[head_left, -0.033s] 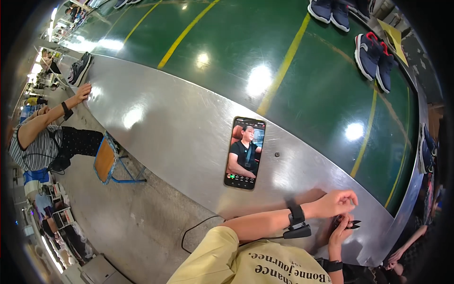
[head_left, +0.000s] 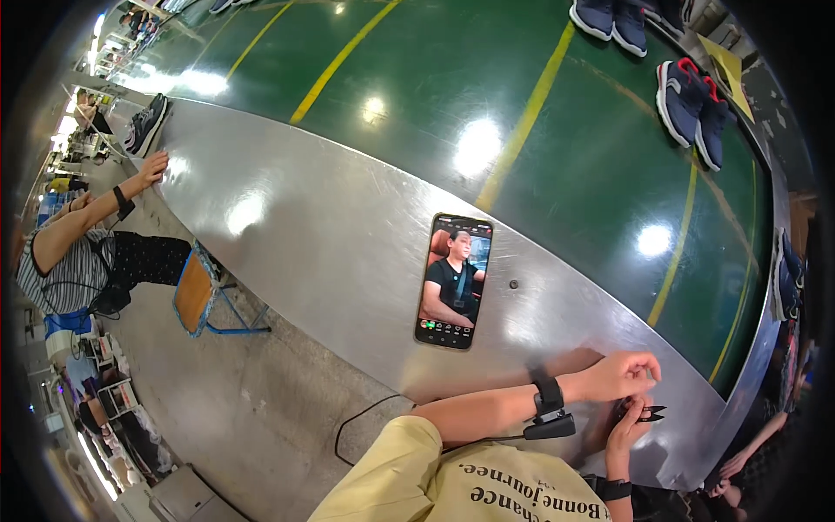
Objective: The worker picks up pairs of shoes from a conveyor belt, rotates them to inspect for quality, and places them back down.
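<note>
Black thread snips (head_left: 651, 414) are poking from the gripping right hand (head_left: 624, 425), trimming nothing; the left hand (head_left: 616, 377) is hovering half-curled beside it, apparently empty; a smartphone (head_left: 453, 283) is lying nearby; navy sneakers (head_left: 681, 103) are standing untouched beyond, on the green conveyor (head_left: 417, 96).

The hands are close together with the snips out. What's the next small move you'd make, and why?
I'd probably ease the left hand a little away from the black snips. The right hand holds them with the blade tips parted, just below the left's curled fingers in this view, and no shoe is at either hand.
</note>
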{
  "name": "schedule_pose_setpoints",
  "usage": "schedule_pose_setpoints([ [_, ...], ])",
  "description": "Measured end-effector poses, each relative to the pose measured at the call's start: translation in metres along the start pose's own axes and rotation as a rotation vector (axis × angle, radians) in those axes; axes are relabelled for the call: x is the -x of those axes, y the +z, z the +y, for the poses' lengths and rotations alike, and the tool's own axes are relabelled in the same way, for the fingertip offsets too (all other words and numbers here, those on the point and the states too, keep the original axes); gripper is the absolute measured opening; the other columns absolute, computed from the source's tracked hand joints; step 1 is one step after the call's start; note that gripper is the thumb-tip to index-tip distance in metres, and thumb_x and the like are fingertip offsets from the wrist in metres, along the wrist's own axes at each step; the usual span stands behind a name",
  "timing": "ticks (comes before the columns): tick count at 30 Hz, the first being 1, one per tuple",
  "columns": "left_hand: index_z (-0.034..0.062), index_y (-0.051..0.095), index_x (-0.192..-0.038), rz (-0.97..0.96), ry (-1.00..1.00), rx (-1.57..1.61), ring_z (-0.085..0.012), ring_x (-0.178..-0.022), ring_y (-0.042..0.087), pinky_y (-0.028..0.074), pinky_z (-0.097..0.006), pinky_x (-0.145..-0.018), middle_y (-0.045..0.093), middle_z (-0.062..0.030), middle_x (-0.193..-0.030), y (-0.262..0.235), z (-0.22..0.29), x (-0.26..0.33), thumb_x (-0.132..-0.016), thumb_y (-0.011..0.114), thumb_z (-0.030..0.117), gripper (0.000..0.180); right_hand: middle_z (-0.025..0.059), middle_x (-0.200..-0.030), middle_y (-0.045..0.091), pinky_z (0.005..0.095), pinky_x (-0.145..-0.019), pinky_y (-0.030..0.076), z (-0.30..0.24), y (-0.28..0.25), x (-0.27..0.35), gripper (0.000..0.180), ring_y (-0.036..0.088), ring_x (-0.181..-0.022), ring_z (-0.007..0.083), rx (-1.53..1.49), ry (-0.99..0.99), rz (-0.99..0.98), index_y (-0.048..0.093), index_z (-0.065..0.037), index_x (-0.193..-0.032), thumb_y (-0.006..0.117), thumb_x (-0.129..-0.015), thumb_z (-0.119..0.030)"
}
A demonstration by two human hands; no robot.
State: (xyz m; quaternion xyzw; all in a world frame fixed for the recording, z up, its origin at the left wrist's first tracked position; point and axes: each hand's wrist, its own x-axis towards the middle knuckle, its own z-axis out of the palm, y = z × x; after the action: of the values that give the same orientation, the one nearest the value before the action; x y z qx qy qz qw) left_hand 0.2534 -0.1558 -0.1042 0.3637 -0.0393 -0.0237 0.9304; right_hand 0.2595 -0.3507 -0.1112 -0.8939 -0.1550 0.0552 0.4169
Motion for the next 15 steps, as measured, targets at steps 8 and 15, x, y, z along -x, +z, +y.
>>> schedule_pose_setpoints([
  [8,0.006,0.04,-0.067,0.031,-0.016,-0.183,-0.0042,-0.057,0.034,0.03,-0.022,-0.049,0.037,0.0051,-0.059,0.0,0.009,0.003,-0.079,0.06,0.011,0.024,0.004,-0.079,0.047,0.0277,-0.066,0.037,-0.003,-0.001,0.0,0.027,0.044,-0.073,0.0136,-0.023,0.017,-0.028,0.048,0.0,-0.085,0.04,-0.096,-0.024],
  [15,0.0058,0.036,-0.066,0.004,-0.041,-0.25,-0.0053,-0.057,0.033,0.029,-0.024,-0.048,0.035,0.0035,-0.058,0.002,0.004,0.001,-0.076,0.059,0.01,0.025,0.0001,-0.083,0.05,0.022,-0.065,0.036,0.001,-0.002,0.002,0.027,0.045,-0.075,0.0086,-0.064,0.025,-0.027,0.053,0.0,-0.094,0.041,-0.097,-0.024],
])
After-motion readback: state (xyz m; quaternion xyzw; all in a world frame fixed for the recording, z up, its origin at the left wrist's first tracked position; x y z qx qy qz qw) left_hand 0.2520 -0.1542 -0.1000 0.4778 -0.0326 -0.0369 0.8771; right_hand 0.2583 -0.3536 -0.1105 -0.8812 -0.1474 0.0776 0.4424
